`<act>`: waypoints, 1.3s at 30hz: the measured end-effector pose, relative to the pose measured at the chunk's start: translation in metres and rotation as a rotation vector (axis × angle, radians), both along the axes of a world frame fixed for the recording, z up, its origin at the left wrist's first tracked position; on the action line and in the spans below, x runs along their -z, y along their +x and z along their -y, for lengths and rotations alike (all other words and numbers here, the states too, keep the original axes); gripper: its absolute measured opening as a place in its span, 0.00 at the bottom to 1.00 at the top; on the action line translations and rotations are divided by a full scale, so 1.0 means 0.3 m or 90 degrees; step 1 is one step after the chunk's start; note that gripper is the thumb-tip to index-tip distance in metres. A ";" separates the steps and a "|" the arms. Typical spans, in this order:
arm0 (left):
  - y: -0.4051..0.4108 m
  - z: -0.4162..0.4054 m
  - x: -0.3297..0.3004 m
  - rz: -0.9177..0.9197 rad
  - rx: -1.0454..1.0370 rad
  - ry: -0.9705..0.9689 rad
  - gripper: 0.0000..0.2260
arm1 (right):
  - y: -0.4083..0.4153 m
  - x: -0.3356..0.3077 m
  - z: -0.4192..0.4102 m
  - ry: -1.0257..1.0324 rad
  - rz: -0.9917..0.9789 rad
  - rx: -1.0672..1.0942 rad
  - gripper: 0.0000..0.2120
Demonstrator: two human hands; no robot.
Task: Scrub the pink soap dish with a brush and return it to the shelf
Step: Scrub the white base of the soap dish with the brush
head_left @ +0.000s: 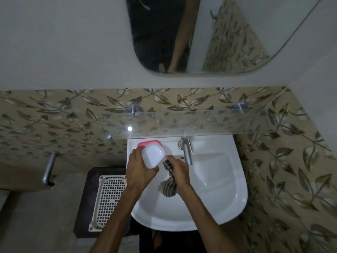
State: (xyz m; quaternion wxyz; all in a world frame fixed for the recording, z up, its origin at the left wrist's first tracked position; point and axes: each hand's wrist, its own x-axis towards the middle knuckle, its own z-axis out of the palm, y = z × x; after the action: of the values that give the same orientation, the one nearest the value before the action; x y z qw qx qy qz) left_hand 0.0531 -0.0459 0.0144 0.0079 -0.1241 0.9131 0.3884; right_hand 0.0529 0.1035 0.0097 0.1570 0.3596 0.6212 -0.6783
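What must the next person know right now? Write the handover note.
Left hand grips a white soap-dish piece over the sink, near the tap.
Right hand holds a striped cloth against that piece; the cloth hangs into the basin.
The pink soap dish sits on the sink's back ledge, behind the white piece.
Glass shelf above holds no dish.
Done: dish taken apart, cleaning under way. No brush in view.
Left: finish cleaning, reassemble, return the dish to the shelf.
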 end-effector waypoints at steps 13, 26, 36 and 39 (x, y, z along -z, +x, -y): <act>0.203 -0.176 -0.286 0.138 0.099 0.846 0.32 | 0.168 -0.290 -0.247 0.005 -0.111 -0.108 0.10; 0.234 -0.323 -0.462 0.074 -0.102 1.018 0.32 | 0.249 -0.531 -0.346 0.030 -0.330 -0.028 0.04; 0.224 -0.342 -0.560 0.056 -0.073 0.950 0.18 | 0.215 -0.572 -0.316 0.576 -0.641 -0.314 0.11; 0.224 -0.356 -0.565 0.066 -0.090 0.916 0.26 | 0.246 -0.560 -0.311 0.511 -0.657 -0.337 0.11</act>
State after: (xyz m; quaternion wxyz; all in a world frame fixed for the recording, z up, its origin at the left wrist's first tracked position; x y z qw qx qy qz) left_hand 0.1202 0.0610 0.1840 0.1060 -0.1651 0.4198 0.8862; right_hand 0.1268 0.1969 0.1778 -0.1423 -0.1410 0.8852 -0.4198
